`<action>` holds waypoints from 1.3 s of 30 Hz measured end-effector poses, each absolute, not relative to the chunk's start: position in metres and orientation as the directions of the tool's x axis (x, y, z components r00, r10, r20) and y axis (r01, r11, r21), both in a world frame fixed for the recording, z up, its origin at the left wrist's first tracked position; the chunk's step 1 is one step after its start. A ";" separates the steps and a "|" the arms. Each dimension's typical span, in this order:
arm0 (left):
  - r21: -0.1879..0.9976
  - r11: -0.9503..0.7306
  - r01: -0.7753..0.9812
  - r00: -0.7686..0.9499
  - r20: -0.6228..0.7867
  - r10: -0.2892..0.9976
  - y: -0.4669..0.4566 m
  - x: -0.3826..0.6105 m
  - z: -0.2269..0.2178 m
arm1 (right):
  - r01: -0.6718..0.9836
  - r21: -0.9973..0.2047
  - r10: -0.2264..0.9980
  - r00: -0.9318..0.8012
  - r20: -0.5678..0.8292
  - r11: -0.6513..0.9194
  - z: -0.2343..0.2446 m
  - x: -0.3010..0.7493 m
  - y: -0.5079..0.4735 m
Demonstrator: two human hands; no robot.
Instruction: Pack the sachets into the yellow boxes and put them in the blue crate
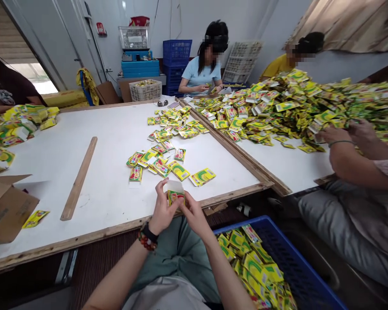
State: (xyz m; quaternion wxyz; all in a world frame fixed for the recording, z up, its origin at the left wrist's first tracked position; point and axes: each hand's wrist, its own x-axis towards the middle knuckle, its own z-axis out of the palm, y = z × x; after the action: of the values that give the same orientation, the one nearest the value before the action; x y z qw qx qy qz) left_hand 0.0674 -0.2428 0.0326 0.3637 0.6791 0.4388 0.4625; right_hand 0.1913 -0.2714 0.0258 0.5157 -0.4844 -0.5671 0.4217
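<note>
Pinching a yellow sachet [175, 197] between my left hand [161, 207] and right hand [194, 214], both closed on it, its pale flap apparently lifted, just left of the blue crate [261, 218].

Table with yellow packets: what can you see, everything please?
Table: one, white, in front.
Loose packets: many, yellow-green, on the table.
Packet heap: one, yellow-green, on the right table.
Stick: one, brown, on the table's left.
Cardboard box: one, brown, left corner.
Crate: one, blue, lower right, holding packets.
Basket: one, white, far end.
Other people: four, around the tables.
Held packet: one, yellow and white, between the hands.
Left hand: one, bare, on the packet.
Right hand: one, bare, on the packet.
</note>
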 end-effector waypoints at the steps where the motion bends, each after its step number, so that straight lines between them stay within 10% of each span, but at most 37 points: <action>1: 0.916 -0.314 0.252 0.111 0.295 0.949 -0.247 0.075 0.024 | 0.056 -0.984 0.985 0.025 0.169 0.168 0.021 0.190 -0.273; 7: 0.853 -0.332 0.402 -0.005 0.365 0.931 -0.256 0.099 -0.005 | -0.381 -0.923 0.999 0.034 0.036 0.046 0.018 0.197 -0.283; 14: 0.748 -0.474 0.464 0.099 0.488 0.867 -0.252 0.104 -0.017 | -0.402 -0.915 0.983 0.149 -0.105 -0.037 0.032 0.196 -0.270; 24: 0.809 -0.414 0.418 0.285 0.316 0.905 -0.248 0.100 -0.003 | 0.202 -0.972 0.951 0.260 0.167 0.116 0.046 0.199 -0.284; 39: 0.786 -0.388 0.481 0.270 0.288 0.919 -0.244 0.105 0.001 | 0.154 -0.987 0.924 0.369 0.098 0.043 0.040 0.198 -0.274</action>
State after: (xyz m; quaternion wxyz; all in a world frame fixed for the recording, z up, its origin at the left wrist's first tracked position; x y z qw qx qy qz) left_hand 0.1054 -0.2445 0.0012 0.2895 0.7425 0.4715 0.3777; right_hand 0.1975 -0.2742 0.0403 0.5669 -0.6026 -0.4473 0.3396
